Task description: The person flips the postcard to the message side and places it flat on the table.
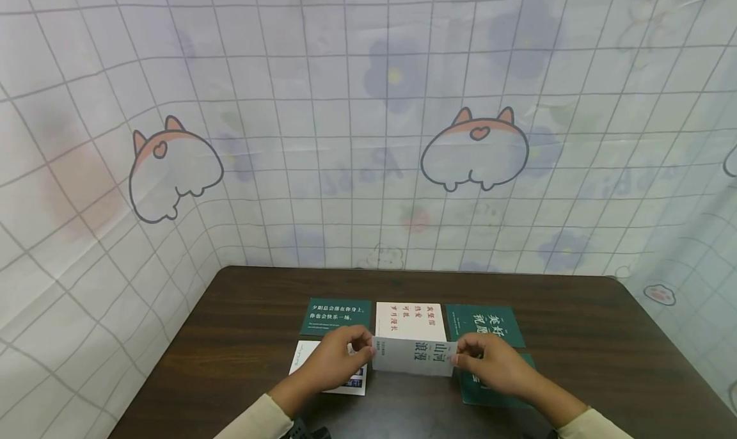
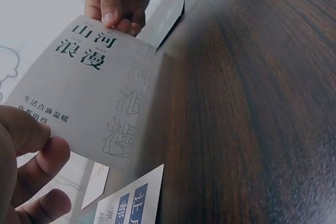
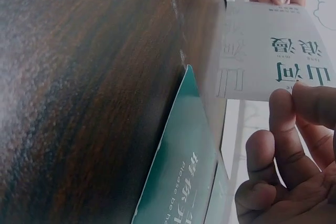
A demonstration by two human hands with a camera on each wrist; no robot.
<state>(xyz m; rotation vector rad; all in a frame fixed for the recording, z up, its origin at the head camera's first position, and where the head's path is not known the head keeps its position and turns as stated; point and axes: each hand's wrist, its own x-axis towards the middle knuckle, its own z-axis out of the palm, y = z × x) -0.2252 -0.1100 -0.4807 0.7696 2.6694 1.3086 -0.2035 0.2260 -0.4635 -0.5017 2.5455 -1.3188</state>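
Note:
A white card printed with dark green Chinese characters is held by its two short ends, tilted, over the middle of the table. My left hand pinches one end between thumb and forefinger. At the opposite end my right hand pinches the card the same way, its other fingers loosely curled in the right wrist view. Under the left hand lies a white card with blue print, partly hidden. A green card lies beneath the right hand, also partly covered.
Along the back of the dark wooden table lie a green card with white text, a white card with red characters and another green card. Behind the table hangs a white gridded curtain.

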